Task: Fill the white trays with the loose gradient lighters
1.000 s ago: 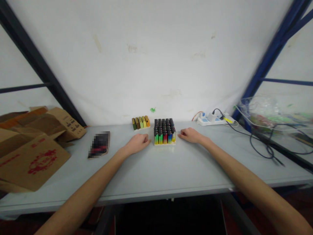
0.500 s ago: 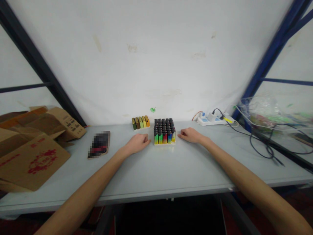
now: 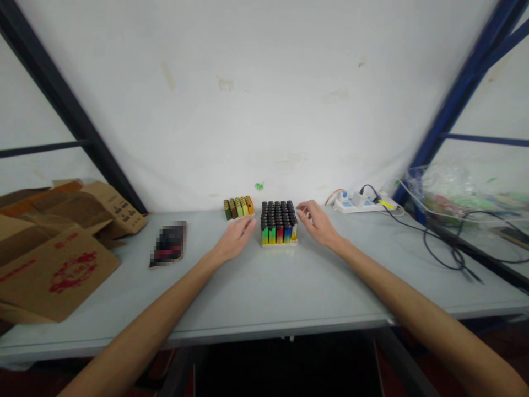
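A block of upright lighters (image 3: 279,223) with black tops and green, red, blue and yellow bodies stands in a pale tray (image 3: 280,244) in the middle of the table. Just left of it is my left hand (image 3: 237,238), fingers stretched forward and holding nothing. My right hand (image 3: 314,219) is at the right side of the block, its fingers apart and slightly curved, the tips close to the black tops. Whether those tips touch the lighters I cannot tell. Behind my left hand sits a smaller group of lighters (image 3: 239,208) in green, brown and yellow-orange.
Opened cardboard boxes (image 3: 82,264) fill the table's left end. A pixelated dark item (image 3: 169,243) lies beside them. To the right are a white power strip (image 3: 363,203), loose black cables (image 3: 454,256) and clear plastic bags (image 3: 450,187). Metal posts flank the table (image 3: 281,298).
Both hands have risen from the tabletop and their fingers have opened out. My right hand has moved up and closer to the lighter block. The lighters stay in place.
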Tool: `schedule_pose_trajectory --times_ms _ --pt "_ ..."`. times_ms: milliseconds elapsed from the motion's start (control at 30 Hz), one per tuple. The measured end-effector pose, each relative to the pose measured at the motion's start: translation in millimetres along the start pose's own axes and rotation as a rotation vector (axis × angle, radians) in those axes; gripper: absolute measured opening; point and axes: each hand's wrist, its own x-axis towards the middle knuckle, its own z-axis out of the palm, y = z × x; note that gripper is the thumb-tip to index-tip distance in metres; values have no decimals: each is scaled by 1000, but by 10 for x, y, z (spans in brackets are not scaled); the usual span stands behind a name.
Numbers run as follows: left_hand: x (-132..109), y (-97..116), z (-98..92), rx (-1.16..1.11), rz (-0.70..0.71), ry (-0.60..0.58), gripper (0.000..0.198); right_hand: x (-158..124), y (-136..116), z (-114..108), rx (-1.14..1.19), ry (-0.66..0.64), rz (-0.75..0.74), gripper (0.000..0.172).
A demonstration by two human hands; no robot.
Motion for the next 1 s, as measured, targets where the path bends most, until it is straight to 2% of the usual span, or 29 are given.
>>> schedule_pose_trajectory --times_ms 100,233,333,467,567,733,900,1000 --pt "-23 56 9 -109 21 -37 46 -27 -134 -2 40 -24 -133 46" --pt "-56 82 74 -191 20 -119 58 -62 -260 87 -22 -166 -257 49" --pt "-74 59 142 -196 36 -119 67 -69 -290 163 -28 -202 -260 51" --pt "-69 -3 227 -203 51 -77 78 -57 -290 186 -52 -171 -258 51" --pt "-52 -28 261 -248 51 -72 78 -51 -299 171 -70 -165 -274 51" --pt "-51 -3 282 -237 39 -81 70 -52 -350 143 -29 -136 -293 40" --pt "-76 31 295 -183 70 -75 71 -39 -389 93 -21 -127 -291 30" --pt "-84 65 285 -211 75 -108 75 -40 -410 89 -58 -116 -276 35"
